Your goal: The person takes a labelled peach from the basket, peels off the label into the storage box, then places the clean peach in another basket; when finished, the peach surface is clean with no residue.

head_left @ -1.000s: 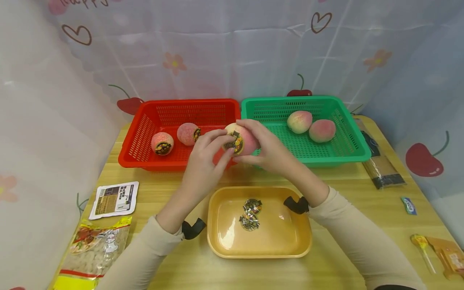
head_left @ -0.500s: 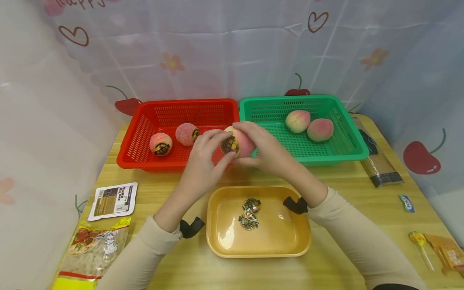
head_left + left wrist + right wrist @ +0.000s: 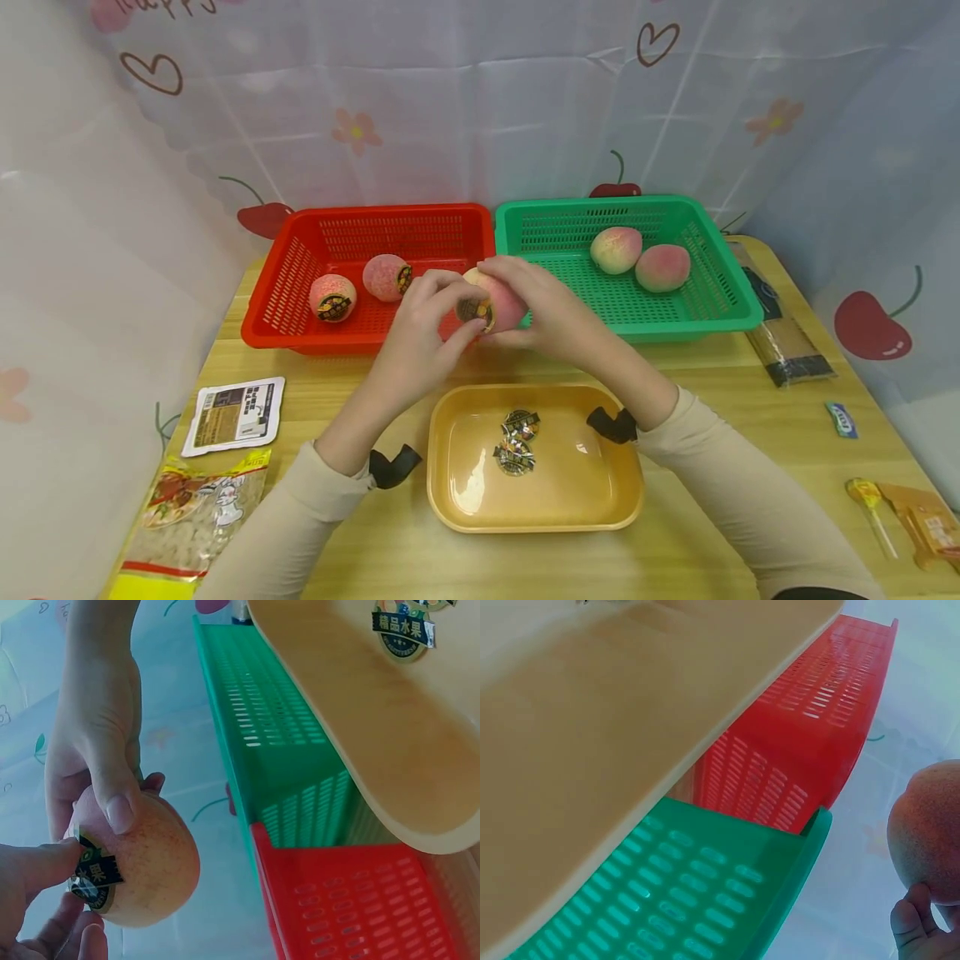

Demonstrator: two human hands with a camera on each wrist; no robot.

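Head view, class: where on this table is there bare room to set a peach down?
Bare wood lies between the white packet and the yellow tray, and right of the tray toward the blue wrapper. The green basket has free floor in front of its two peaches. The middle, around both hands holding the peach, is crowded.

A home-style tabletop: wooden table, cherry-print curtain behind, snack packets lying about.
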